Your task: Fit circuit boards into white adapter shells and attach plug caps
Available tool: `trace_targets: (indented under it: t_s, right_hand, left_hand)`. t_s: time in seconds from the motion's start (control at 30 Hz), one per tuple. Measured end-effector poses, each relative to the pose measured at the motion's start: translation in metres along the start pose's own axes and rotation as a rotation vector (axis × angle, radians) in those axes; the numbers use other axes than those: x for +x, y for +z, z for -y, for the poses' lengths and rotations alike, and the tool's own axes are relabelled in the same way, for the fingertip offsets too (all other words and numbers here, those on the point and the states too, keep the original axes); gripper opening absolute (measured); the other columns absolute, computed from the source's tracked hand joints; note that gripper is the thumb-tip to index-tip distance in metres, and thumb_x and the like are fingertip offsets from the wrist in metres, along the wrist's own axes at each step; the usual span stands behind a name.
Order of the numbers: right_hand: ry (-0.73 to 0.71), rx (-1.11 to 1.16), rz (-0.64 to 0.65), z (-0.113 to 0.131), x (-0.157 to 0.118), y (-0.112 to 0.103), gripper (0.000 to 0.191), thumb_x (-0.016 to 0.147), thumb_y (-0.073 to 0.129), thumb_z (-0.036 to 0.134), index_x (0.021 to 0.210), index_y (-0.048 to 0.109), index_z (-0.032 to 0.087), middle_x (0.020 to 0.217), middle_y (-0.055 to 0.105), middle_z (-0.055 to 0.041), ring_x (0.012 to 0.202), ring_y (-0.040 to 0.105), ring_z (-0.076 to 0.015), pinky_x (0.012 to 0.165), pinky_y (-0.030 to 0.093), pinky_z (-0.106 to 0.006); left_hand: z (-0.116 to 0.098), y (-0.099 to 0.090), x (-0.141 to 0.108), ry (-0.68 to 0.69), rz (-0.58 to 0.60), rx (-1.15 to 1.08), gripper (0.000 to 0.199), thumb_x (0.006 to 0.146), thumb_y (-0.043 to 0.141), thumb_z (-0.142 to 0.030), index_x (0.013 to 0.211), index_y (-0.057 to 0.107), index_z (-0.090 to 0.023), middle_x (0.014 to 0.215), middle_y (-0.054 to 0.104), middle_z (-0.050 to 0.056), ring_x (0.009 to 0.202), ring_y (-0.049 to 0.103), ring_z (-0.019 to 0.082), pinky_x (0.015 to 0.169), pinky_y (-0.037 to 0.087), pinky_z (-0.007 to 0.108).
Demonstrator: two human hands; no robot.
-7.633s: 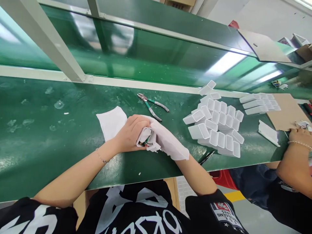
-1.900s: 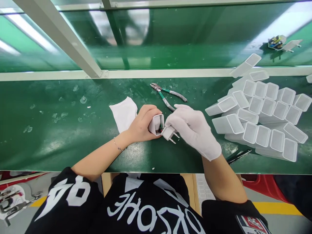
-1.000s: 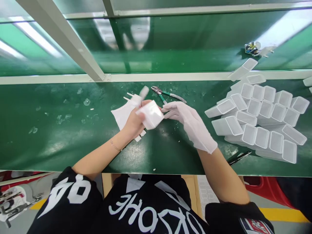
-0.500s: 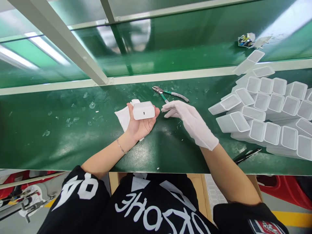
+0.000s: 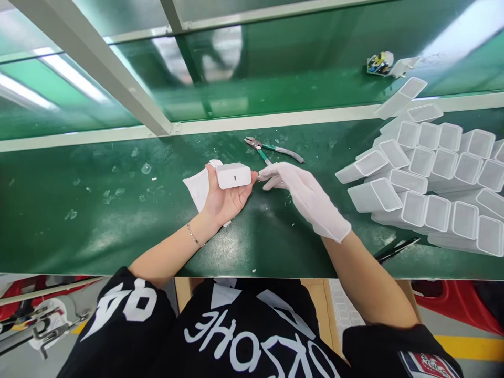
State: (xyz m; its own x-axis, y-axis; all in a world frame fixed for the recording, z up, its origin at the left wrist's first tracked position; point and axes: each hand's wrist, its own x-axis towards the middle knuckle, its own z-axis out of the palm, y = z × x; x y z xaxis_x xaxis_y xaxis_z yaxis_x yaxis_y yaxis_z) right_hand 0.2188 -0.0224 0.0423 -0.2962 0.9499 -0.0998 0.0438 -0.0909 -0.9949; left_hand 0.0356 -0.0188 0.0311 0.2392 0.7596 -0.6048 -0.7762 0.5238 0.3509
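Observation:
My bare left hand is closed around a white charger, its thumb on one side and fingertips on the other. The charger's end face with a small dark port is turned towards me. My right hand, in a white glove, hovers just right of it with its fingers stretched out and nothing visible in them. Its fingertips come close to those of my left hand; whether they touch, I cannot tell. A white glove or cloth lies partly hidden behind my left hand. Pliers with green-and-grey handles rest beyond my hands.
Many translucent white plastic sleeves are piled on the right of the green bench. A black pen-like tool lies near the front edge. An opened circuit assembly stands behind the rail. A slanted post rises at left.
The charger has tilted and turned a little in my left hand, so less of its face points up. My right hand has hardly moved. The whole view has shifted slightly.

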Motion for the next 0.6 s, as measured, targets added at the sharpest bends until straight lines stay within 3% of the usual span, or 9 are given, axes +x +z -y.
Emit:
trace_targets:
  t_s: [0.23, 0.3, 0.37, 0.43, 0.5, 0.6]
  right_hand:
    - [-0.005, -0.021, 0.017, -0.001, -0.002, 0.004, 0.046, 0.099, 0.044, 0.058, 0.098, 0.069, 0.019, 0.110, 0.072, -0.0060, 0.092, 0.067, -0.0183, 0.092, 0.051, -0.034]
    - [-0.039, -0.037, 0.009, -0.001, -0.002, 0.002, 0.044, 0.100, 0.042, 0.055, 0.098, 0.069, 0.020, 0.108, 0.072, -0.0059, 0.091, 0.067, -0.0185, 0.091, 0.052, -0.035]
    - [-0.108, -0.121, -0.074, -0.003, 0.000, -0.001, 0.043, 0.102, 0.039, 0.051, 0.096, 0.068, 0.020, 0.104, 0.071, -0.0062, 0.091, 0.066, -0.0198, 0.090, 0.051, -0.036]
    - [-0.201, -0.338, -0.235, -0.008, 0.006, -0.005, 0.043, 0.103, 0.035, 0.047, 0.096, 0.068, 0.020, 0.105, 0.070, -0.0092, 0.099, 0.064, -0.0234, 0.095, 0.049, -0.039]
    - [-0.263, -0.638, -0.357, -0.016, 0.014, -0.008, 0.041, 0.102, 0.036, 0.044, 0.105, 0.067, 0.017, 0.118, 0.067, -0.0152, 0.115, 0.057, -0.0289, 0.103, 0.043, -0.044]
    - [-0.214, -1.037, -0.274, -0.028, 0.029, -0.006, 0.043, 0.098, 0.046, 0.041, 0.126, 0.059, 0.012, 0.144, 0.052, -0.0218, 0.133, 0.042, -0.0365, 0.110, 0.035, -0.052]
  left_hand:
    - [0.002, -0.001, 0.001, 0.007, 0.067, 0.025, 0.071, 0.096, 0.024, -0.074, 0.094, 0.064, -0.015, 0.080, 0.072, 0.006, 0.075, 0.072, 0.015, 0.062, 0.058, 0.020]
    - [0.003, -0.003, 0.001, 0.012, 0.124, 0.084, 0.058, 0.092, 0.046, -0.072, 0.094, 0.063, -0.017, 0.085, 0.071, 0.005, 0.075, 0.071, 0.016, 0.060, 0.057, 0.021]
    - [0.002, -0.006, 0.000, 0.063, 0.190, 0.192, 0.049, 0.077, 0.074, -0.061, 0.095, 0.061, -0.018, 0.089, 0.070, 0.004, 0.077, 0.069, 0.017, 0.060, 0.054, 0.021]
    - [-0.004, -0.010, 0.001, 0.230, 0.248, 0.389, 0.051, 0.064, 0.086, -0.047, 0.098, 0.058, -0.021, 0.090, 0.068, 0.002, 0.079, 0.067, 0.017, 0.062, 0.052, 0.021]
    - [-0.015, -0.015, 0.003, 0.526, 0.251, 0.732, 0.053, 0.062, 0.086, -0.035, 0.104, 0.054, -0.024, 0.095, 0.066, 0.001, 0.086, 0.064, 0.018, 0.072, 0.053, 0.026]
    - [-0.034, -0.025, 0.012, 0.983, 0.210, 1.389, 0.050, 0.066, 0.080, -0.027, 0.107, 0.053, -0.024, 0.106, 0.062, 0.006, 0.102, 0.059, 0.024, 0.094, 0.051, 0.040]
